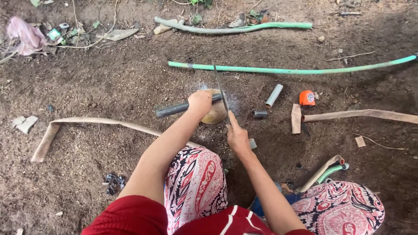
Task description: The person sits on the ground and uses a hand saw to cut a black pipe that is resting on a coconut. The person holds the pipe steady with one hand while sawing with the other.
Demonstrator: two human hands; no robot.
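Observation:
My left hand grips a grey plastic pipe and presses it across a rounded tan stone on the dirt. My right hand holds a thin saw blade, index finger stretched along it, with the blade standing on the pipe just right of my left hand. Pale dust lies on the ground around the cut. A short cut grey pipe piece and a small dark pipe ring lie to the right of the stone. My knees in red patterned trousers sit below.
Two long green hoses lie across the far ground. An orange tape measure rests right of the pipe piece. Flat tan straps run left and right. Litter and a pink cloth lie at the far left.

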